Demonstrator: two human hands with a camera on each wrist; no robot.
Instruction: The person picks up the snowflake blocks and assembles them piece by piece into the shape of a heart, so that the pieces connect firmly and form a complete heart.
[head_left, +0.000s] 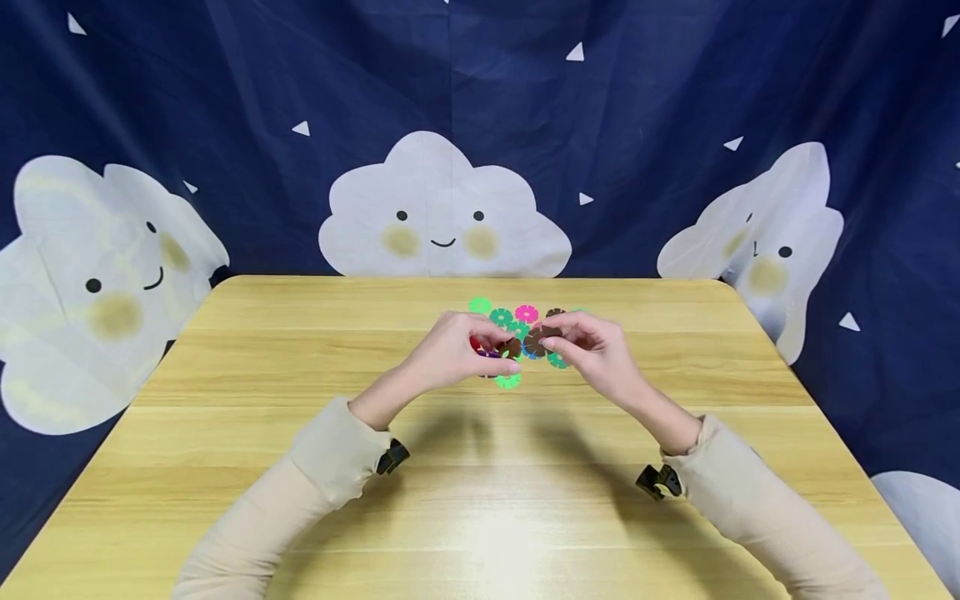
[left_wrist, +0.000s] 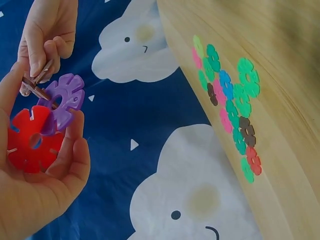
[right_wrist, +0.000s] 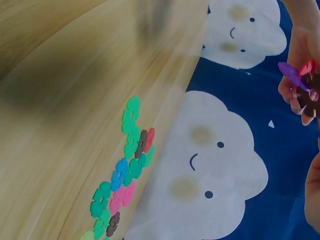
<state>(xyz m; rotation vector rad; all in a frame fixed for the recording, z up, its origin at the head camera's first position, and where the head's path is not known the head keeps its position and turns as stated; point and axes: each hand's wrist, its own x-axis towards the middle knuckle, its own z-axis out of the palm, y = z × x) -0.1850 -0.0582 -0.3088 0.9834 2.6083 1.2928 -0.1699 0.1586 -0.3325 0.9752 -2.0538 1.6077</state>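
Observation:
My left hand point(head_left: 457, 354) holds a small joined cluster of notched plastic discs. In the left wrist view this cluster shows a red disc point(left_wrist: 25, 150), a purple disc point(left_wrist: 70, 107) and brown edges crossing near the fingertips. Facing it, my right hand point(head_left: 600, 350) pinches a brown disc point(head_left: 537, 342) between thumb and fingers. Both hands are raised above the table and close together. From the right wrist view, the purple disc point(right_wrist: 290, 72) sits behind brown petals point(right_wrist: 311, 100), and most of the right hand is cut off at the frame edge.
Loose notched discs lie in a patch on the wooden table point(head_left: 300, 450), among them a green disc point(head_left: 501, 317), a pink disc point(head_left: 527, 314) and a blue disc point(left_wrist: 225, 82). Behind the table hangs a dark blue curtain point(head_left: 480, 92) with printed clouds.

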